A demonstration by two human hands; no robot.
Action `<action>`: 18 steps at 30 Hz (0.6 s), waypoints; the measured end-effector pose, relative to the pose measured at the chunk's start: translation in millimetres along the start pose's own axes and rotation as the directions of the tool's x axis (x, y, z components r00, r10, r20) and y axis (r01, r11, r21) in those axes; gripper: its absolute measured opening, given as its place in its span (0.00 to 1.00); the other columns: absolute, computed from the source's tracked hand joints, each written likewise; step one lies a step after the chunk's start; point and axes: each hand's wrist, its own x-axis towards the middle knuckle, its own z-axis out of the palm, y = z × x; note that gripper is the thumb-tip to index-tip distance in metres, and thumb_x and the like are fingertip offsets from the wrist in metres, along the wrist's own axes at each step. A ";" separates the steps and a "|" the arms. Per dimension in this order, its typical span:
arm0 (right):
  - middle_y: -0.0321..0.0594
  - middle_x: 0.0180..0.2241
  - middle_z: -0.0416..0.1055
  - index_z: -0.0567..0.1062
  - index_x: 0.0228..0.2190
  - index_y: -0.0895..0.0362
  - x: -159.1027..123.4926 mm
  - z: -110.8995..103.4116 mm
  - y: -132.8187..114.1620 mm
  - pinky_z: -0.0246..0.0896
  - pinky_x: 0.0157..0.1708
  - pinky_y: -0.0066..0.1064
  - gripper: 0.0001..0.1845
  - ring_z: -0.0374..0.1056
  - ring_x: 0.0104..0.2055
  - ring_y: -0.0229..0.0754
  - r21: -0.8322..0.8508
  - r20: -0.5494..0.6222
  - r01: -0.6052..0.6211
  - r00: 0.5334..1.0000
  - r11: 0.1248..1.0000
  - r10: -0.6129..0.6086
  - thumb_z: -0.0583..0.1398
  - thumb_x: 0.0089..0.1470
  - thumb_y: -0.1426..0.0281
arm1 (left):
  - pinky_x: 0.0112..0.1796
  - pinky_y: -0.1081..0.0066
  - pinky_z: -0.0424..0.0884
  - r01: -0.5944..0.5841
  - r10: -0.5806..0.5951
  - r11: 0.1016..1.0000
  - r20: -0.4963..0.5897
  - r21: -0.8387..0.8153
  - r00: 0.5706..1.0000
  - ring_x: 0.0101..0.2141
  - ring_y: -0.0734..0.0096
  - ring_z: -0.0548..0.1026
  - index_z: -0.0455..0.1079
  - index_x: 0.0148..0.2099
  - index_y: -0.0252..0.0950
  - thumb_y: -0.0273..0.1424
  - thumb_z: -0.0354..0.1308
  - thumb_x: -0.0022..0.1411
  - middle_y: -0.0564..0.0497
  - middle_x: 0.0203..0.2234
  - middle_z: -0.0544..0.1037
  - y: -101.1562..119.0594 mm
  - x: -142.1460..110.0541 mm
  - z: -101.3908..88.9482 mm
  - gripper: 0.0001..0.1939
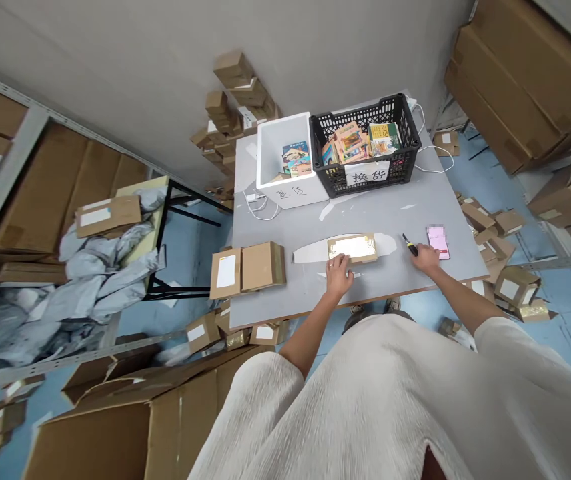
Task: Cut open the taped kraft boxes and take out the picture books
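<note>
My left hand [338,272] rests on the grey table [295,233], fingers spread against the near edge of a small cardboard parcel [352,248]. The parcel has a white label and lies on a white strip of backing paper [310,252]. To the right, my right hand [424,257] is closed on a black and yellow tool [408,244] that points up and to the left. Just beyond that hand a phone [437,241] with a pink screen lies flat on the table.
Two flat parcels [247,269] lie at the table's left edge. A white foam box [285,160] and a black crate [365,145] of books stand at the back. Small parcels litter the blue floor. Large cartons [520,73] stand right; shelving [20,200] stands left.
</note>
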 end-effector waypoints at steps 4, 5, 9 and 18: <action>0.52 0.43 0.82 0.79 0.52 0.57 14.2 -22.0 -27.0 0.70 0.44 0.41 0.21 0.77 0.44 0.55 0.388 -0.014 -0.011 1.000 0.922 0.018 0.57 0.65 0.59 | 0.70 0.44 0.56 -0.027 0.027 1.000 0.007 0.003 1.000 0.67 0.44 0.67 0.70 0.70 0.43 0.27 0.57 0.66 0.39 0.67 0.72 -1.7 -3.5 -0.7 0.31; 0.47 0.38 0.82 0.78 0.52 0.56 16.4 -29.0 -36.8 0.71 0.41 0.39 0.21 0.78 0.40 0.52 0.479 0.011 0.009 1.000 0.878 -0.017 0.55 0.67 0.58 | 0.70 0.44 0.56 -0.039 0.039 0.999 0.007 -0.001 0.999 0.67 0.45 0.68 0.70 0.70 0.44 0.27 0.56 0.66 0.39 0.67 0.72 -2.7 -3.6 -0.8 0.31; 0.40 0.39 0.83 0.77 0.54 0.52 13.0 -55.5 -86.1 0.73 0.37 0.35 0.21 0.77 0.31 0.43 0.625 0.056 0.150 0.970 0.766 -0.235 0.56 0.71 0.55 | 0.70 0.46 0.59 -0.082 0.082 0.996 -0.006 -0.035 0.997 0.68 0.49 0.68 0.72 0.66 0.43 0.24 0.54 0.66 0.40 0.66 0.73 -8.7 -2.5 -2.1 0.29; 0.44 0.57 0.83 0.83 0.57 0.50 -21.8 -76.5 -192.3 0.70 0.55 0.38 0.20 0.77 0.56 0.55 0.045 0.229 0.657 0.726 0.752 -0.648 0.60 0.71 0.59 | 0.74 0.45 0.57 -0.150 0.150 0.989 -0.034 0.005 0.988 0.74 0.51 0.63 0.68 0.71 0.39 0.23 0.55 0.66 0.39 0.73 0.68 -21.0 -14.5 3.7 0.33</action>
